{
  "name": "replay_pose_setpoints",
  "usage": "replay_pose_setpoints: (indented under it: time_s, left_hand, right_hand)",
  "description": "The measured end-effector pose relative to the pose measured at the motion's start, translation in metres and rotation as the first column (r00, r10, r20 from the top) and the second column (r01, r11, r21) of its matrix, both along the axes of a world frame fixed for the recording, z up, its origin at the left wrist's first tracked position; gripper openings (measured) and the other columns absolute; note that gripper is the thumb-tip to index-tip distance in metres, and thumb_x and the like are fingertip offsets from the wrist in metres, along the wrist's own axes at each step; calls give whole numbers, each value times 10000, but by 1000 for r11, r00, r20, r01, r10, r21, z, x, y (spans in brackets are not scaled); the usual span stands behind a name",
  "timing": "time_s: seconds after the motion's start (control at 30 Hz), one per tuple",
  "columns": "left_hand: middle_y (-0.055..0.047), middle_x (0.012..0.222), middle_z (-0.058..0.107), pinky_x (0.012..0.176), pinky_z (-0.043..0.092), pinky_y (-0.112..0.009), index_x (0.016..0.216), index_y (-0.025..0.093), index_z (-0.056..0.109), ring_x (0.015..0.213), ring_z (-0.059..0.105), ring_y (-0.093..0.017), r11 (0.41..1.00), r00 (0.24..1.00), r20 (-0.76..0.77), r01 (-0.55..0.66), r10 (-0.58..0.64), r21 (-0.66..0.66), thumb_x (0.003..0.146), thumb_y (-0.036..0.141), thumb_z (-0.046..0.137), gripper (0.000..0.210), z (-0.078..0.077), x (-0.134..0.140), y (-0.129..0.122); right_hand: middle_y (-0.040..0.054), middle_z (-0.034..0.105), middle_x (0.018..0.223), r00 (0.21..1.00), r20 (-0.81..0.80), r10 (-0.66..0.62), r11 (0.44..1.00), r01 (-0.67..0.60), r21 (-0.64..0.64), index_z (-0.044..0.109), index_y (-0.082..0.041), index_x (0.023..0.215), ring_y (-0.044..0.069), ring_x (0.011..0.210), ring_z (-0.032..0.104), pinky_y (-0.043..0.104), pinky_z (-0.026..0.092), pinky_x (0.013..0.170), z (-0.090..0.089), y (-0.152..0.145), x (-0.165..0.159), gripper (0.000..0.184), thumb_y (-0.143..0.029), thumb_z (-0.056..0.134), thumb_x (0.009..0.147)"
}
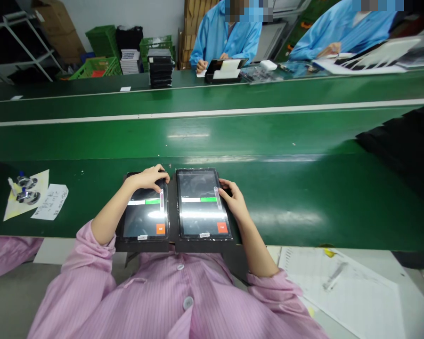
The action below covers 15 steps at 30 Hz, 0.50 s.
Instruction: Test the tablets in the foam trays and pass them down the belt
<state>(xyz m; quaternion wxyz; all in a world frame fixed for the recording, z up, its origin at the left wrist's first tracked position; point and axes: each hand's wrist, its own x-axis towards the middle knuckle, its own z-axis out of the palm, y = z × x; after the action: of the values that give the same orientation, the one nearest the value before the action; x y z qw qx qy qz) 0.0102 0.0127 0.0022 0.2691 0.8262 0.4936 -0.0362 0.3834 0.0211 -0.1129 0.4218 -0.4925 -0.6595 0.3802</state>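
Observation:
Two black tablets lie side by side on dark trays or boxes at the near table edge. Both lit screens show a white and green bar, an orange-red square reading "Fail" and a slider strip. Across the upper part of the left tablet [141,219] reaches my left hand [150,179], its fingers bent over the right edge and its thumb by the slider. My right hand [234,197] grips the right edge of the right tablet [200,219], thumb on the front near the slider, fingers at the side. A small label sits on each tablet's lower rim.
To the left lie a handwritten note [51,202] and a yellowish sheet [12,209] with small round items. A black pile [406,141] is at right. Papers [342,287] lie below the table edge. Beyond the green line, two people in blue work near stacked devices [160,68].

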Motion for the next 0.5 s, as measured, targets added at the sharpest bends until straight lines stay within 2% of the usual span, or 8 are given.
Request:
replay_pose_setpoints:
  time_s: [0.17,0.27,0.33,0.37,0.4,0.43,0.47,0.5]
  left_hand:
    - [-68,1345,495,1080,398,-458,1168,301,642,1244,512,-309,999,999,-22,-41,41,3,776,274,783,418,4,5,-5]
    - [-75,1518,446,1210,120,-620,1404,339,485,1394,418,-320,986,989,60,-142,137,91,873,389,706,577,-3,-9,-23]
    - [-79,1606,360,1202,-72,-649,1478,332,402,1487,294,-314,932,931,213,-332,297,149,932,483,614,605,-15,-28,-39]
    - [-82,1623,336,1209,-102,-620,1474,311,415,1509,251,-304,872,841,364,-472,401,128,938,527,587,603,-24,-38,-47]
    - [-86,1627,330,1226,-94,-582,1455,287,443,1520,228,-295,789,691,528,-612,493,64,937,578,560,605,-33,-47,-55]
    - [-97,1619,343,1249,-51,-537,1435,258,467,1523,222,-288,695,485,683,-718,546,-47,926,633,537,636,-42,-55,-62]
    - [-119,1599,371,1264,8,-499,1409,225,493,1518,235,-290,599,227,805,-779,548,-188,903,686,530,686,-52,-61,-67]
    - [-137,1592,371,1266,68,-499,1417,203,478,1518,237,-298,538,101,841,-807,531,-243,911,749,426,746,-60,-64,-71]
  right_hand:
    - [97,647,1177,1000,-28,2,1000,-3,-27,658,-244,1217,283,1050,586,517,453,1018,3,1,-1,443,-486,660,846]
    - [101,650,1167,999,-36,-4,999,3,-45,655,-252,1231,296,1075,587,539,434,1051,3,1,-1,480,-523,657,834]
    - [109,650,1193,994,-102,-40,996,31,-85,638,-260,1253,307,1116,589,549,417,1079,4,-2,1,524,-562,661,826]
    - [112,648,1218,986,-150,-71,993,56,-105,627,-262,1270,312,1151,585,553,400,1101,5,-4,2,546,-581,659,827]
    - [114,639,1255,972,-208,-106,989,81,-126,613,-263,1291,316,1198,572,556,377,1126,6,-7,4,568,-598,652,833]
    - [114,627,1292,953,-269,-139,984,104,-141,602,-264,1307,319,1244,555,559,349,1152,8,-10,4,586,-614,643,839]
    - [112,604,1340,930,-333,-157,981,109,-158,584,-261,1336,319,1292,528,558,316,1178,9,-13,4,606,-621,633,850]
    - [105,581,1377,897,-410,-163,978,93,-184,565,-266,1363,318,1325,509,554,310,1187,10,-13,3,625,-630,622,858]
